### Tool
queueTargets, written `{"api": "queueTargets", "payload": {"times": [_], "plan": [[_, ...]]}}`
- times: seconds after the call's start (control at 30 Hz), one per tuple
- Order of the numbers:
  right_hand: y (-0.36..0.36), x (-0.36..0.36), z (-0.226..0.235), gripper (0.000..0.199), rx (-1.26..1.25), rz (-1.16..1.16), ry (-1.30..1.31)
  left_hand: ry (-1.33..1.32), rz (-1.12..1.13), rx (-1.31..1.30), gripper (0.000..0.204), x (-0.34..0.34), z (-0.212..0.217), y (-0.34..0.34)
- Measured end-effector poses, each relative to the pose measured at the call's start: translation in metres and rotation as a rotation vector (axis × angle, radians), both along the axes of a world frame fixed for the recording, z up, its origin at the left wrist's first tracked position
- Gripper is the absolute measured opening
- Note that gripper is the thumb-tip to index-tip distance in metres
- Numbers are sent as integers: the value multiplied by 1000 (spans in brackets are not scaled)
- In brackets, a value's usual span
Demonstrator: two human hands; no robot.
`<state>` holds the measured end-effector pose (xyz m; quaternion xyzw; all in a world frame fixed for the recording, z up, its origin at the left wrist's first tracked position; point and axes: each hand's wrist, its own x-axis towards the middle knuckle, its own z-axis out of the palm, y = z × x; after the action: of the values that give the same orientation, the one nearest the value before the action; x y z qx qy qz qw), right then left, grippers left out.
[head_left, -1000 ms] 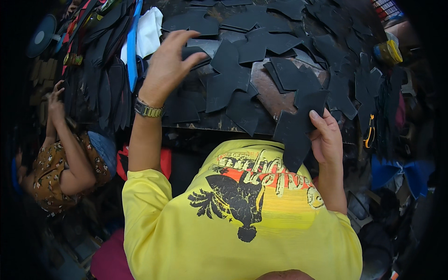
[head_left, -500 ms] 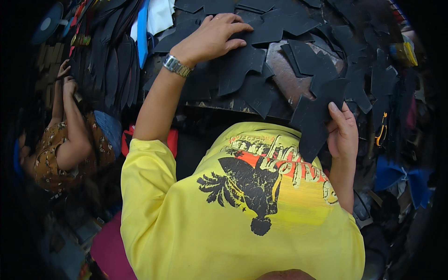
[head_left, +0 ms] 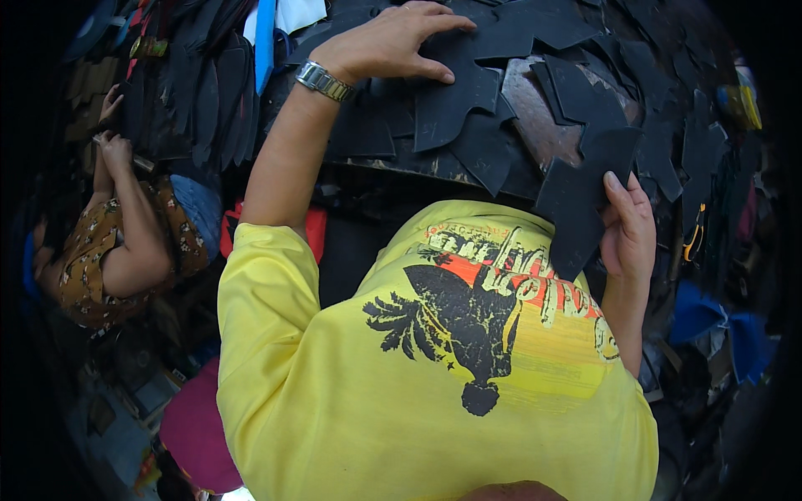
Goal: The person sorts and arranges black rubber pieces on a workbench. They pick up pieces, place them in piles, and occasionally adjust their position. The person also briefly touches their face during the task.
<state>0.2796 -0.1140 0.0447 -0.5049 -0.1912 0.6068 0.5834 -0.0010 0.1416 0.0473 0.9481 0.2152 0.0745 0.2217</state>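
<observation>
While the right hand keeps its thumb on a black piece, pinching it against the fingers, the left hand has its thumb and fingers spread well apart. Big change from a second ago: that left hand was up in the air, left of this spot, and now it's over the spread, thumb above another cut piece. So basically both hands are at the pieces now, one gripping, one with nothing clamped that I can see. Right grip looks about the same.

The held piece is right of centre in the frame, lower tip past the table edge and in front of the yellow shirt. There's an orange-handled cutter at the right, and a co-worker's hand at upper left.

Stuff I can't make out: the right fingers are partly behind the piece, so one layer or two, no clue. Can't tell if the left fingertips touch or just hover. Far side of the table is cut off up top, and it's black on black, so counting's hopeless.
</observation>
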Motion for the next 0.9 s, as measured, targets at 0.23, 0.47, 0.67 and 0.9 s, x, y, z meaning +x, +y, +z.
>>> {"api": "queueTargets", "payload": {"times": [0.23,0.47,0.67,0.9], "plan": [[-1,-3,1,29,-23,9,-5,-101,-36,-232,35,-2,4,19],[1,-6,-1,27,-27,3,-6,-316,187,-915,13,-27,-7,28],[2,-6,0,25,-33,32,-5,-386,80,-712,23,-43,-12,7],[4,-11,0,28,-47,48,28,-220,406,-233,28,-18,-19,-52]]}}
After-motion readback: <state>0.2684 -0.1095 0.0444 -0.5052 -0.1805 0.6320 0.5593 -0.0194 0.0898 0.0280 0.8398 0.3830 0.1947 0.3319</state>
